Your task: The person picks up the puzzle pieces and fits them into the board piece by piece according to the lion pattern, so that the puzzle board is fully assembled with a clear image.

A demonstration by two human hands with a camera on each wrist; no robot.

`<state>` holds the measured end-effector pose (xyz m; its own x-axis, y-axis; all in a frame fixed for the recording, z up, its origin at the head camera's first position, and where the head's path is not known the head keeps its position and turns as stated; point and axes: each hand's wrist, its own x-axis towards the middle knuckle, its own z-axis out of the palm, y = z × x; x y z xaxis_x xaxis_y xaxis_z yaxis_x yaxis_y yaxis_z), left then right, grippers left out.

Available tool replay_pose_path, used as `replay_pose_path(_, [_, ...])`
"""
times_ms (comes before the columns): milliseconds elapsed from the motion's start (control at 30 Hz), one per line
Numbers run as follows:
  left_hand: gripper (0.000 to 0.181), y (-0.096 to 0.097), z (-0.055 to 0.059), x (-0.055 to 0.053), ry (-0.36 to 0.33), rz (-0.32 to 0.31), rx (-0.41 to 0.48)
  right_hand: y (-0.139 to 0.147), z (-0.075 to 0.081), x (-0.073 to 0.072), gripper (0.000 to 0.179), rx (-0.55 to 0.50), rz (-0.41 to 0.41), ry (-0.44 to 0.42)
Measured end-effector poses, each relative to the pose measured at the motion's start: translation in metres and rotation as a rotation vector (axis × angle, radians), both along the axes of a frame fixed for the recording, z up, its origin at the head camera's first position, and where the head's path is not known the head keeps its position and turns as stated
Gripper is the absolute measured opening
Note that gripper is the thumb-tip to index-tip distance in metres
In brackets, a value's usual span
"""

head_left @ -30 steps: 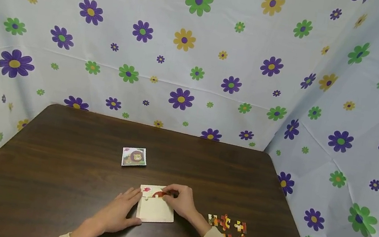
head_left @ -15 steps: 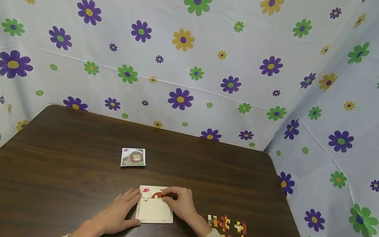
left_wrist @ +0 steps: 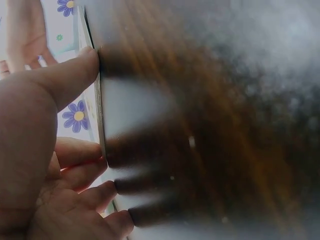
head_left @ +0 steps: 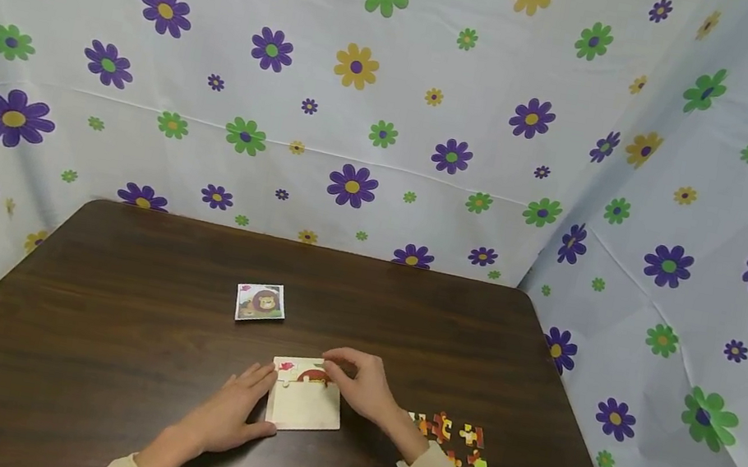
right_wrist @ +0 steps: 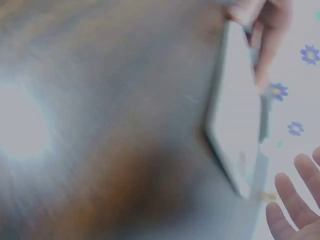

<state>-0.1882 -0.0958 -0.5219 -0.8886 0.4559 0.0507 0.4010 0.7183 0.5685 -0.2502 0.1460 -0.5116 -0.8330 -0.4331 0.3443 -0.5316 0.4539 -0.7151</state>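
In the head view a pale square puzzle board (head_left: 305, 409) lies on the dark table, with joined picture pieces (head_left: 312, 375) along its top, showing a pink shape and a brown mane. My left hand (head_left: 229, 408) rests against the board's left edge, fingers extended and thumb (left_wrist: 82, 67) at the lower corner; the left wrist view shows these fingertips along the rim. Over the board's upper right is my right hand (head_left: 364, 386), its fingertips near the top pieces. The right wrist view shows its outer fingers (right_wrist: 295, 205) spread; any piece under the index finger and thumb is hidden.
Several loose jigsaw pieces (head_left: 441, 427) lie right of the board, partly behind the right forearm. A lion picture card (head_left: 261, 303) sits farther back, to the left. A white flowered cloth (head_left: 365, 115) hangs behind the wooden table (head_left: 128, 307).
The right hand's fingertips have shifted slightly up toward the board's top edge, uncovering more of the brown piece. The left hand keeps its place, and the head view has tilted a little.
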Motion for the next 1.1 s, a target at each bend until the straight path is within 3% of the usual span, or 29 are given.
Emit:
replay_pose_path(133, [0.078, 0.002, 0.000, 0.000, 0.001, 0.001, 0.005, 0.019, 0.022, 0.001, 0.019, 0.028, 0.007, 0.013])
replay_pose_path(300, [0.078, 0.004, 0.001, -0.003, 0.013, -0.005, 0.012, 0.056, 0.040, 0.001, 0.017, 0.250, 0.028, -0.037])
replay_pose_path(567, [0.078, 0.001, 0.006, -0.003, 0.016, 0.001, 0.009, 0.108, 0.045, -0.001, 0.008, 0.512, -0.129, -0.148])
replay_pose_path(733, [0.078, -0.002, 0.009, -0.003, 0.004, 0.004, 0.009, 0.117, 0.042, 0.003, 0.022, 0.597, -0.149, -0.322])
replay_pose_path(800, [0.078, -0.002, 0.009, -0.003, -0.011, 0.007, -0.004, 0.117, 0.038, 0.006, 0.027, 0.617, -0.155, -0.348])
replay_pose_path(1100, [0.079, 0.003, 0.004, -0.003, -0.024, 0.009, 0.001, 0.105, 0.022, 0.008, 0.017, 0.592, -0.223, -0.208])
